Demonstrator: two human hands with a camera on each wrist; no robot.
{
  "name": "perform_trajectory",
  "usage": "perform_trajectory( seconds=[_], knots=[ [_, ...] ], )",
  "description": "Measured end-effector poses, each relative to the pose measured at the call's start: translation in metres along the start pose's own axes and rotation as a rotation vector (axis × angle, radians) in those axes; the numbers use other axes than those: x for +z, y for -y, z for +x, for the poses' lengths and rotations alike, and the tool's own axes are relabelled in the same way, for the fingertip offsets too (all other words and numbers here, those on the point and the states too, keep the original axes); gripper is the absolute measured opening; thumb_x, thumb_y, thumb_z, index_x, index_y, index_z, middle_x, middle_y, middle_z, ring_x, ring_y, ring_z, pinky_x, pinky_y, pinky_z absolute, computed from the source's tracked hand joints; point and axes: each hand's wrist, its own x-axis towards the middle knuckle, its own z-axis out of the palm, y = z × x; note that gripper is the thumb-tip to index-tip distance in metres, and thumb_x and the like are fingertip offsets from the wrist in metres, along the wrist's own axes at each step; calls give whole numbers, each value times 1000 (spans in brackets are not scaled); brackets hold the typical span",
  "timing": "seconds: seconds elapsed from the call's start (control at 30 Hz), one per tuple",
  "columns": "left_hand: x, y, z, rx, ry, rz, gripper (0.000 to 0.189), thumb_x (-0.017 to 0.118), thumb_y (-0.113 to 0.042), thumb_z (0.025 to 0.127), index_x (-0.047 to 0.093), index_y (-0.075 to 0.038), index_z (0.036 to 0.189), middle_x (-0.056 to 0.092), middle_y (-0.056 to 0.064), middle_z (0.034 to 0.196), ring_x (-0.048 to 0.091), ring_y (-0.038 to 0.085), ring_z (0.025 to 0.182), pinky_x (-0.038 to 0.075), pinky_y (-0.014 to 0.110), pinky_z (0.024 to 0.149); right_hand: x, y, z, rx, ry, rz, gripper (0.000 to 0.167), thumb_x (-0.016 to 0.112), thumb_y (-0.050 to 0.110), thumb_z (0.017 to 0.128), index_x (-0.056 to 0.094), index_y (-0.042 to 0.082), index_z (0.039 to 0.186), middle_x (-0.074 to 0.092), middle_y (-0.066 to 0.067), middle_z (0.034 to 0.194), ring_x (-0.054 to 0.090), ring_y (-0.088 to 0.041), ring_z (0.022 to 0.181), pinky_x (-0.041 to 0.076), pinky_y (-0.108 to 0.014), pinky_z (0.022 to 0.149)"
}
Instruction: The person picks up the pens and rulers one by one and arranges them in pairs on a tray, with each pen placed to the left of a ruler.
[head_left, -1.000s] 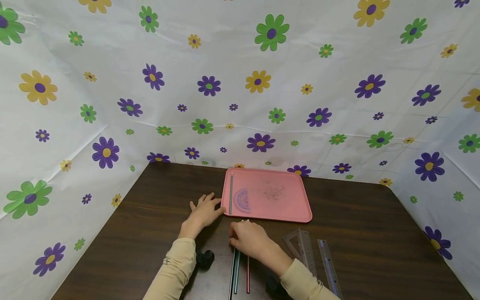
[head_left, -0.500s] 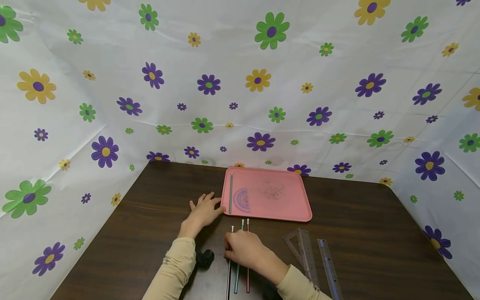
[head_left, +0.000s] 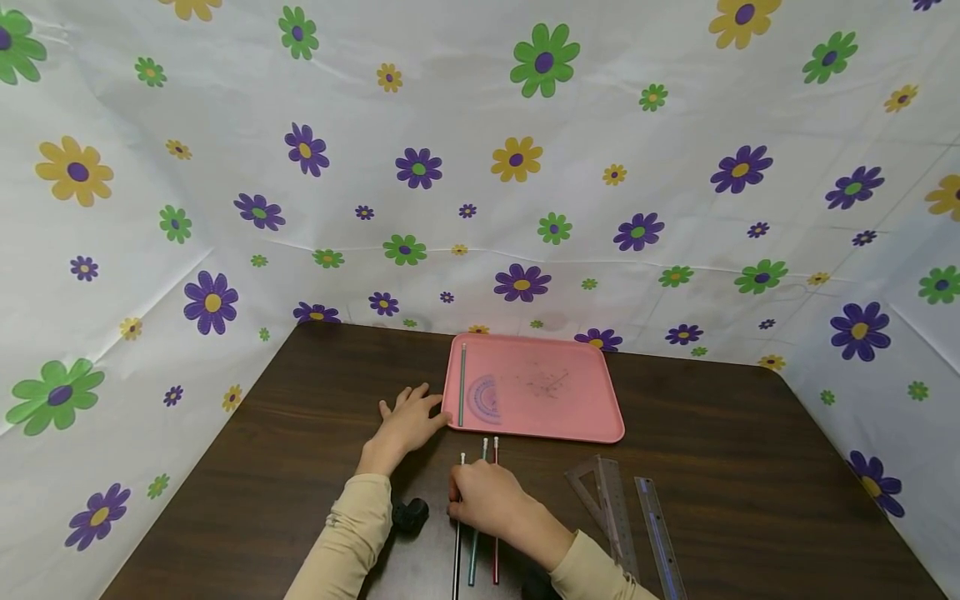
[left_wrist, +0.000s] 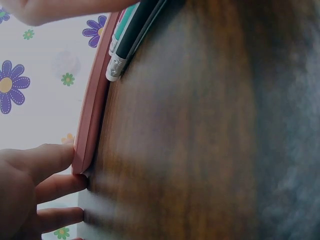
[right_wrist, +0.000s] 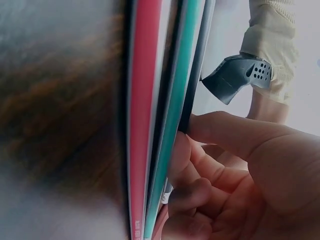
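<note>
My left hand (head_left: 405, 425) touches the near left corner of a pink tray (head_left: 555, 421), its fingers spread. In the left wrist view, the thumb and index finger (left_wrist: 60, 187) meet that corner. On the tray lie a green pencil (head_left: 462, 387) and a clear protractor (head_left: 483, 400). My right hand (head_left: 491, 500) pinches a black pencil (head_left: 457, 562) between thumb and finger, white eraser end toward the tray. Beside it, partly under the hand, lie a teal pencil (head_left: 473, 558) and a red pencil (head_left: 496, 562); the right wrist view shows both close up, apart from the fingertips.
Right of the right hand lie a clear set square (head_left: 617, 508) and a clear ruler (head_left: 660, 537) on the dark wooden table (head_left: 750, 467). A black wrist camera mount (head_left: 409, 517) sits by the left forearm. A flowered sheet (head_left: 450, 108) hangs behind the table.
My right hand has shifted slightly left and nearer, onto the black pencil, uncovering the eraser ends of the pencils. The black pencil has moved slightly left. The left hand and tray have stayed put.
</note>
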Motion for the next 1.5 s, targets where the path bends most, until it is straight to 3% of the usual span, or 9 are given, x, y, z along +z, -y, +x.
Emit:
perform_trajectory(
  seconds=[0.23, 0.57, 0.87, 1.17, 1.5],
  knots=[
    [0, 0, -1, -1, 8, 1, 50, 55, -41, 100, 56, -14, 142, 35, 18, 159, 24, 45, 148, 7, 80, 109, 1, 0, 0, 3, -12, 21, 16, 77, 19, 78, 63, 19, 72, 61, 9, 64, 55, -3, 57, 44, -23, 50],
    [-2, 0, -1, 0, 10, 0, 50, 56, -41, 100, 56, -14, 142, 35, 18, 159, 24, 46, 148, 6, 80, 109, -5, -5, 3, 37, -57, 139, 9, 75, 17, 77, 67, 14, 80, 57, 10, 62, 48, -3, 54, 43, -23, 54],
    [-2, 0, 0, -3, 7, -7, 50, 57, -41, 99, 57, -13, 141, 35, 19, 158, 24, 46, 148, 6, 80, 109, -14, -14, 1, 69, -80, 389, 10, 69, 5, 82, 63, 6, 91, 56, 9, 58, 52, 2, 36, 43, -19, 45],
    [-3, -1, -2, -6, 12, -15, 51, 57, -41, 99, 57, -12, 142, 35, 19, 159, 23, 46, 148, 6, 80, 109, -23, -29, 4, 96, -178, 405, 13, 69, 5, 82, 65, 4, 95, 54, 4, 62, 52, -2, 39, 41, -20, 43],
    [-1, 0, -2, -7, 8, -12, 52, 57, -42, 99, 56, -14, 143, 35, 18, 159, 22, 45, 149, 5, 79, 110, -33, -46, 9, 189, -219, 426, 21, 68, 7, 82, 63, 4, 102, 55, 1, 67, 50, -6, 40, 41, -23, 41]
  ],
)
